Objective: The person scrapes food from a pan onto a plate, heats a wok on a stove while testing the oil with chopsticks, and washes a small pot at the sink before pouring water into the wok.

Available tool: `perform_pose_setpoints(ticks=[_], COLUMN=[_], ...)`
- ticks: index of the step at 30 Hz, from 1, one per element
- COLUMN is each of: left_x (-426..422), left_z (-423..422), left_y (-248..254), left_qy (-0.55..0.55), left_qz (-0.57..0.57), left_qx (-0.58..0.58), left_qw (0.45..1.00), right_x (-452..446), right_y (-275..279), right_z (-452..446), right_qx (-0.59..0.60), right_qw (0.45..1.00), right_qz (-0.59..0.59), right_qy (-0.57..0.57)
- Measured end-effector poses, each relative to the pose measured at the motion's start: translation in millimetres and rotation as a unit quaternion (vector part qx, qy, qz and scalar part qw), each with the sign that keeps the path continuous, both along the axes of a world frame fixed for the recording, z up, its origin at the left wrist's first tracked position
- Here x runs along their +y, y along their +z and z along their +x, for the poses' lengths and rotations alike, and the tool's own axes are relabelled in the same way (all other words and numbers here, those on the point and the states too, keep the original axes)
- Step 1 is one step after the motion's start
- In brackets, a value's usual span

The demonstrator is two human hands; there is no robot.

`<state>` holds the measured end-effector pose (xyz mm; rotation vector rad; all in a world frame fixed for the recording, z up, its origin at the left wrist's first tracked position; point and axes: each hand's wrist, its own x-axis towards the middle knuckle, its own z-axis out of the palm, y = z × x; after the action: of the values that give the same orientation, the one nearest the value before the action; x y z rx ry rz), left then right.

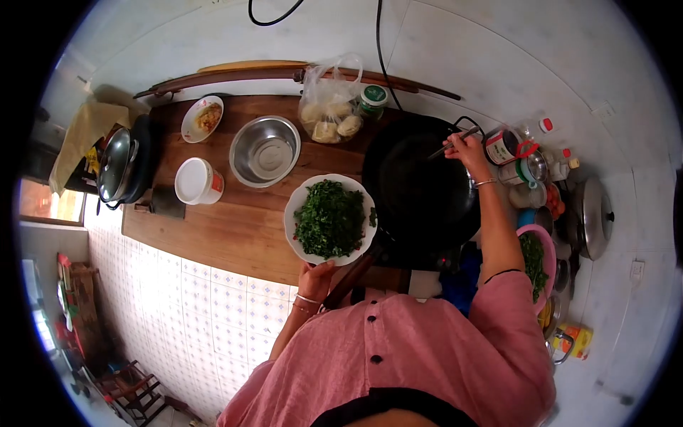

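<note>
My left hand (pixel 316 280) grips the near rim of a white scalloped plate (pixel 290 222), thumb on top. Chopped green leaves (pixel 329 217) are heaped on it, with a few small red bits at the edge. Just right of the plate sits a large black wok (pixel 409 185). Over the wok's far right side, my right hand (pixel 466 153) is closed around a thin metal utensil (pixel 445 149). Its working end is lost against the dark wok, so its exact kind does not show.
On the wooden counter (pixel 235 231) stand a steel bowl (pixel 265 151), a white tub (pixel 196 181), a small food bowl (pixel 203 119), a cleaver-like blade (pixel 168 202), a bag of pale pieces (pixel 329 114) and a green-lidded jar (pixel 373 98). Seasoning jars (pixel 504 144) and a pink basin (pixel 548 260) crowd the right.
</note>
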<state>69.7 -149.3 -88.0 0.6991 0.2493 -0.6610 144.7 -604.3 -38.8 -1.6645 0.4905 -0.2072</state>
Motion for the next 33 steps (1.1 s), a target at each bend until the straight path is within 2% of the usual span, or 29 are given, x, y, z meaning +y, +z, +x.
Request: perform_pose_setpoints(ticks=[2,5,8,10,12,14,16,19,21,25,29,31,33], left_x=[0.9,1.7,0.3,-0.2,0.3,0.7,1.4,1.9,1.9,0.0,0.9,1.3,1.4], left_z=[0.1,-1.3,1.0,2.8,2.7,2.8,2.5,0.6,0.5,2.3,3.2,4.1,5.5], left_y=[-1.1,-3.1,1.0,3.2,3.6,-0.2,-5.3,-10.4,-7.4,-3.9,-1.4,-2.3,-2.1], left_qy=[-0.003,-0.009,-0.011,-0.013,-0.008,-0.008,-0.008,-0.005,-0.007,0.001,-0.02,-0.021,-0.023], left_qz=[0.002,0.003,-0.002,-0.007,-0.011,-0.009,-0.008,-0.003,-0.005,-0.012,-0.016,-0.016,-0.017], left_qx=[0.011,0.022,0.017,0.011,0.01,0.007,0.009,0.0,0.009,0.025,0.028,0.023,0.015], left_qw=[1.0,1.0,1.0,1.0,1.0,1.0,1.0,1.0,1.0,1.0,0.999,0.999,0.999], right_x=[-8.2,-17.4,-16.2,1.7,19.8,25.0,22.7,-3.0,-20.8,-21.6,-6.9,9.0,15.5], right_y=[10.7,26.8,17.1,11.0,3.9,0.9,1.9,7.8,20.0,48.3,50.1,50.2,40.4], right_z=[3.3,11.4,18.3,15.9,8.1,1.9,-8.8,-29.0,-46.6,-78.6,-104.6,-106.4,-109.0], right_qx=[0.007,-0.082,-0.086,-0.069,-0.011,0.011,0.016,-0.027,-0.001,0.047,0.071,0.114,0.087], right_qw=[1.0,0.993,0.993,0.996,0.999,0.997,0.996,0.993,0.99,0.975,0.974,0.965,0.966], right_qz=[-0.021,-0.058,-0.038,-0.034,0.047,0.073,0.083,0.078,0.006,-0.057,-0.091,-0.166,-0.181], right_qy=[0.009,-0.056,-0.068,-0.053,0.005,0.02,0.009,-0.084,-0.142,-0.212,-0.195,-0.167,-0.162])
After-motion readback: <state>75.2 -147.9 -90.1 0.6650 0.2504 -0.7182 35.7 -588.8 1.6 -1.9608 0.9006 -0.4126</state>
